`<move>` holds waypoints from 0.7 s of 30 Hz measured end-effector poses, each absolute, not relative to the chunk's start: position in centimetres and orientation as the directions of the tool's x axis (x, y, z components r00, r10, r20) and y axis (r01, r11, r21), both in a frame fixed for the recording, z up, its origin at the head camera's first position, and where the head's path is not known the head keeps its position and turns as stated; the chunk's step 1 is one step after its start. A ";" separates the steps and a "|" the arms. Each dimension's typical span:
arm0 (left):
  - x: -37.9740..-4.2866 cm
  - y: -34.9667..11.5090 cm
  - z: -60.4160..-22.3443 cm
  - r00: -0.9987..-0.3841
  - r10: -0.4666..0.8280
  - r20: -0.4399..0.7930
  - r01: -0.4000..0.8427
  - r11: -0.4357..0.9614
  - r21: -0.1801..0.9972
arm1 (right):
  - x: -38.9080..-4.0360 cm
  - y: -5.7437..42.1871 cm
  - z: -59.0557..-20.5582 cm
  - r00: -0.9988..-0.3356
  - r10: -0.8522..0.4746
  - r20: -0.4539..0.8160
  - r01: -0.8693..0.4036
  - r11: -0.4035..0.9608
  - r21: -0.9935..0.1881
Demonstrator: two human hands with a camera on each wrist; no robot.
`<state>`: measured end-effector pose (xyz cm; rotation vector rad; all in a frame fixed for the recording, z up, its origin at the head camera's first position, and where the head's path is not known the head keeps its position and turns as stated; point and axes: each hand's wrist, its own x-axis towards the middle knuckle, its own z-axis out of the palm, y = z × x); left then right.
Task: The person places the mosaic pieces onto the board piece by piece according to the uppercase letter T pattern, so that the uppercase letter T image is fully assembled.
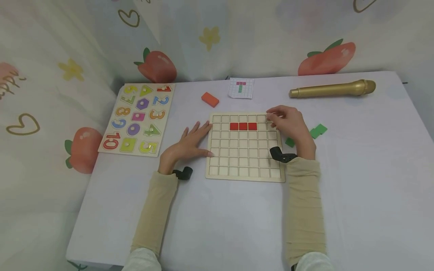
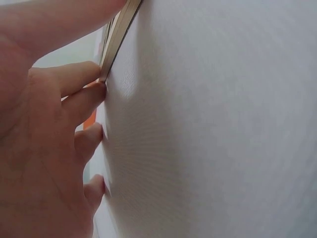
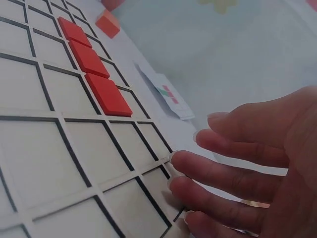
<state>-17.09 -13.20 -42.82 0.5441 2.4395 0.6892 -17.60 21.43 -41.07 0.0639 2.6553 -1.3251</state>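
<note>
A wooden grid board (image 1: 243, 162) lies on the table, with three red square tiles (image 1: 243, 126) side by side in a row near its far edge. My left hand (image 1: 188, 145) is spread along the board's left edge, thumb and fingertips at the rim; the left wrist view shows these fingers (image 2: 81, 101) close up against the board's side. Over the far right corner is my right hand (image 1: 288, 122), fingers loosely bent. Nothing shows between the right fingers (image 3: 223, 173) in the right wrist view. Green tiles (image 1: 318, 131) lie beside the right wrist, one partly hidden by it.
Behind the board are an orange block (image 1: 210, 99) and a small pattern card (image 1: 234, 92) with a coloured T shape. A number-and-shape puzzle board (image 1: 116, 151) lies to the left. At the back right lies a gold microphone (image 1: 325, 91), near the patterned curtain (image 1: 237, 45).
</note>
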 end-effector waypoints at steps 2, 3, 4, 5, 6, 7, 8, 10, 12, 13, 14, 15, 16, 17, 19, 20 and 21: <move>-17.1 -13.2 -42.8 -0.773 0.505 -0.383 0.226 0.785 0.577 | -17.6 21.2 -41.0 -0.983 -0.038 -0.181 0.120 0.615 -0.779; -17.1 -13.2 -42.8 -0.774 0.506 -0.382 0.227 0.784 0.578 | -17.6 21.1 -41.0 -0.982 -0.035 -0.185 0.125 0.617 -0.777; -17.1 -13.2 -42.8 -0.774 0.506 -0.380 0.228 0.783 0.579 | -17.6 21.0 -41.0 -0.981 -0.031 -0.190 0.130 0.619 -0.774; -17.0 -13.2 -42.8 -0.774 0.507 -0.379 0.229 0.782 0.579 | -17.6 21.0 -41.0 -0.981 -0.029 -0.194 0.134 0.620 -0.773; -17.0 -13.2 -42.8 -0.774 0.507 -0.378 0.229 0.782 0.580 | -17.6 20.9 -41.0 -0.980 -0.023 -0.197 0.140 0.624 -0.769; -17.0 -13.2 -42.8 -0.774 0.508 -0.378 0.229 0.781 0.581 | -17.6 20.9 -41.0 -0.979 -0.017 -0.202 0.147 0.627 -0.765; -17.1 -13.2 -42.9 -0.774 0.508 -0.377 0.229 0.781 0.582 | -17.6 20.9 -41.0 -0.979 -0.008 -0.203 0.152 0.631 -0.761; -17.1 -13.2 -43.0 -0.774 0.508 -0.378 0.227 0.780 0.583 | -17.5 21.1 -41.1 -0.980 0.012 -0.199 0.160 0.641 -0.751; -17.1 -13.2 -43.0 -0.775 0.506 -0.379 0.225 0.780 0.583 | -17.4 21.4 -41.1 -0.982 0.042 -0.183 0.166 0.649 -0.742; -17.0 -13.2 -43.0 -0.775 0.506 -0.379 0.224 0.780 0.584 | -17.3 21.6 -41.0 -0.983 0.058 -0.176 0.171 0.649 -0.742; -17.0 -13.2 -42.9 -0.775 0.507 -0.377 0.225 0.780 0.585 | -17.2 21.8 -41.0 -0.983 0.075 -0.169 0.177 0.646 -0.743; -17.0 -13.3 -42.9 -0.775 0.506 -0.378 0.224 0.780 0.584 | -17.1 22.1 -40.9 -0.982 0.089 -0.166 0.184 0.639 -0.747; -16.9 -13.3 -42.7 -0.776 0.505 -0.378 0.222 0.779 0.586 | -17.0 22.4 -40.8 -0.982 0.103 -0.160 0.189 0.633 -0.751; -16.9 -13.2 -42.6 -0.776 0.505 -0.378 0.221 0.778 0.588 | -16.8 22.8 -40.8 -0.980 0.118 -0.160 0.198 0.624 -0.756; -16.9 -13.2 -42.5 -0.776 0.505 -0.378 0.216 0.776 0.593 | -16.6 23.6 -40.8 -0.975 0.143 -0.167 0.220 0.605 -0.765; -16.9 -13.2 -42.5 -0.776 0.505 -0.378 0.215 0.775 0.594 | -16.4 24.0 -40.8 -0.973 0.155 -0.170 0.229 0.599 -0.767; -16.9 -13.2 -42.5 -0.776 0.504 -0.380 0.212 0.775 0.595 | -16.3 24.4 -40.8 -0.971 0.163 -0.174 0.238 0.595 -0.768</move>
